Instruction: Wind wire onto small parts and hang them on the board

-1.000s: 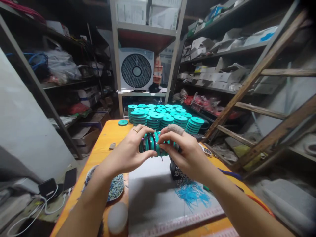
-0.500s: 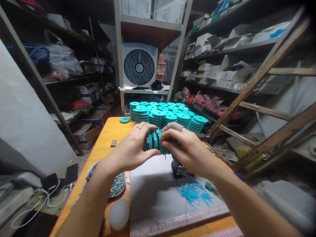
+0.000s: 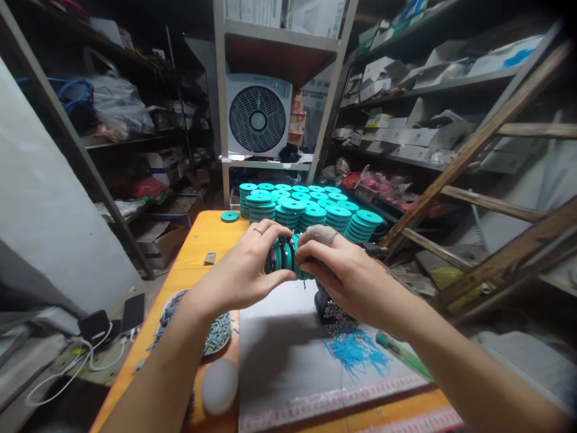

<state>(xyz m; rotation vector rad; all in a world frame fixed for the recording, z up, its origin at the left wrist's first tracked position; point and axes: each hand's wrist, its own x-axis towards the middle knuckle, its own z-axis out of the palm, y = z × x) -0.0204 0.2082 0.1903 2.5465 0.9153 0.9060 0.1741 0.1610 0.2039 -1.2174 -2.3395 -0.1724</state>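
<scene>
A row of teal spools, set on edge side by side with dark bands between their flanges, is held above the white board. My left hand wraps around its left end, thumb below and fingers over the top. My right hand is at the right end with thumb and index finger pinched at a spool's edge; whatever is between those fingertips is hidden. A grey cover sits on one right finger. Behind the hands stand several stacks of teal discs.
On the orange table are a dish of small bluish pieces, a white round object, blue strands, a green pen-like tool and a lone teal disc. A wooden ladder leans at right; a box fan stands behind.
The view has shifted slightly, so the scene sits a little further right. Both hands stay on the row of spools in nearly the same pose.
</scene>
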